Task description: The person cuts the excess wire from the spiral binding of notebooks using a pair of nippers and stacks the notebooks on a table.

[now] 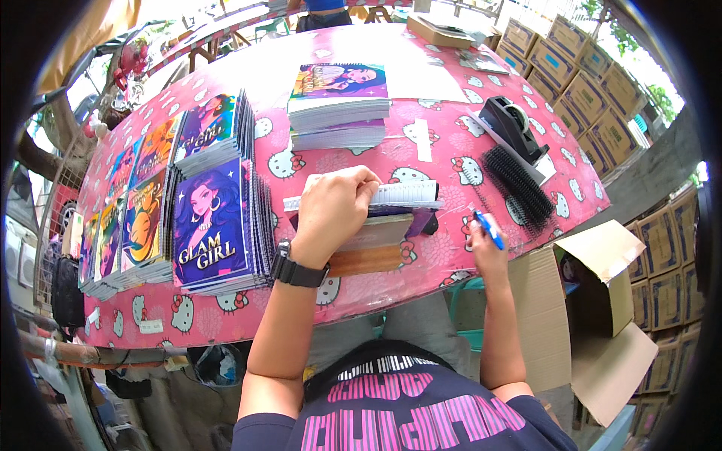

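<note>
My left hand (340, 199), with a black watch on its wrist, is closed over the upper edge of a stack of punched sheets (406, 192). The sheets rest against a block with a wooden base (366, 261); the hand hides part of both. To the right, my right hand (489, 252) is closed around a slim blue tool (489, 229), whose exact kind I cannot make out. Just beyond that hand, a bundle of black spiral binding coils (516, 192) lies on the pink patterned table (301, 319). A thin loose coil seems to lie near the blue tool.
Stacks of spiral notebooks (213, 225) fill the left side, and another notebook pile (338, 105) stands ahead. A black tape dispenser (513, 129) sits at the right. An opened cardboard box (541, 323) is beside my right arm; stacked cartons (594, 98) stand beyond the table.
</note>
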Tool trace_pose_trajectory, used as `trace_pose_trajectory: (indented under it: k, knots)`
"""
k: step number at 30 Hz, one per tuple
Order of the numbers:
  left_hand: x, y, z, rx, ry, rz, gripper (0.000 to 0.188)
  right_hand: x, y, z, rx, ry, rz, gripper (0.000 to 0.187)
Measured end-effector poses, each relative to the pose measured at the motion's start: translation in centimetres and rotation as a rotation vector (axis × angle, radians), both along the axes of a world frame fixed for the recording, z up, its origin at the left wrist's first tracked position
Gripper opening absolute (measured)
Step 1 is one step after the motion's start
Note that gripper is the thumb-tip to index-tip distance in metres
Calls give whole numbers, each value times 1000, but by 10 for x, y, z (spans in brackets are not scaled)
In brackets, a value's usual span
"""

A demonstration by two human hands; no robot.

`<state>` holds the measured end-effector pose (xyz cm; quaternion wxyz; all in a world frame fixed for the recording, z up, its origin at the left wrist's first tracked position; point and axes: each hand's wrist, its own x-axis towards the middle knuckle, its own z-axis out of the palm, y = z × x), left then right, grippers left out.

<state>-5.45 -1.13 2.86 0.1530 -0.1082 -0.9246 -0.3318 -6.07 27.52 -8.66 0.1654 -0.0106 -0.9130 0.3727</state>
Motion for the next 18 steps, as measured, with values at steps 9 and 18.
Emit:
trace_pose_trajectory:
  k: [9,18]
  knots:
    - [4,-8,11,98,-38,-153,12,-24,-28,-9,287,-89,60,22]
    - [53,7,-23,-10,349,-104,10,16,-69,113,-97,424,624,25]
